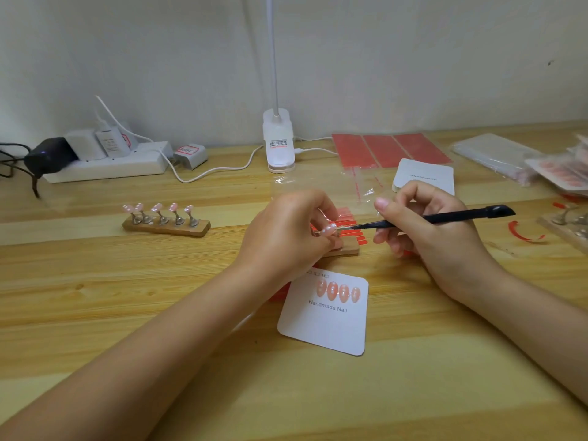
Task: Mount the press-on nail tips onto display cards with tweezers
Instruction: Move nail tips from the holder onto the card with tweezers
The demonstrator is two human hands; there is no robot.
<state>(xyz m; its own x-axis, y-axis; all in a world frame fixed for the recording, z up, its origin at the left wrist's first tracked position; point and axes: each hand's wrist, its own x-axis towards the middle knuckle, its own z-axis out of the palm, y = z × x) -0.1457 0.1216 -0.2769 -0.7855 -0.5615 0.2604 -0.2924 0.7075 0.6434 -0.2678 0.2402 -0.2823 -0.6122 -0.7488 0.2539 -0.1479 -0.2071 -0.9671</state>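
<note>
My left hand (286,233) pinches a pink nail tip (329,230) above a small wooden holder (345,249). My right hand (423,237) grips black tweezers (445,218), their points touching the nail tip's right edge. Below them lies a white display card (324,326) printed "Handmade Nail", with several pink nail tips (339,291) stuck in a row near its top. A red strip sheet (350,222) lies under the hands, partly hidden.
A wooden stand (167,226) with several pink tips on metal stems sits at left. Behind: a power strip (105,165), a clip lamp (278,144), red adhesive sheets (388,149), a stack of blank cards (424,176), clear bags (496,154). Another stand (566,222) lies at the right edge.
</note>
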